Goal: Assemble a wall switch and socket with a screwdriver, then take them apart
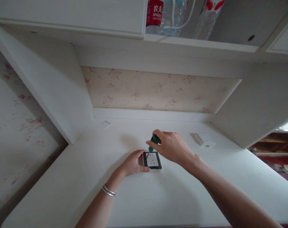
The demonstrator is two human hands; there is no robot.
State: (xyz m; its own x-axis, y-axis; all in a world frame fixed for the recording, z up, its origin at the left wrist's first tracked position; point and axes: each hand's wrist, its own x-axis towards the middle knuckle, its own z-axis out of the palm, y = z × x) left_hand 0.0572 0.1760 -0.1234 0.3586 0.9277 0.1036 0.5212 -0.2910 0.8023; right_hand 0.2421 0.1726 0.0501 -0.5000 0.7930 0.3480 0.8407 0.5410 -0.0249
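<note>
Right hand (173, 147): closed around the green handle of a screwdriver, reaching in from the right with the wrist raised above the desk.
Left hand (133, 163): lies flat on the desk, fingers along the left side of the socket and thumb along its near edge, gripping it in place.
Desk (158, 199): white top set in an alcove, with white side walls to the left and right.
Back wall (158, 90): pale floral wallpaper behind the desk, above a white ledge.
Shelf (193, 42): white, overhead, beside a closed cupboard door.
Bottles (155, 14): clear plastic with a red label, standing on the shelf; only the lower parts show.
White block (203, 139): rests on the desk, to the right of the right hand and apart from it.
Socket (152, 160): square, white face in a dark frame, flat on the desk between the two hands.
Screwdriver (153, 142): tilted, its thin shaft pointing down to the socket's upper left corner.
Bracelet (108, 190): thin silver bands on the left wrist.
</note>
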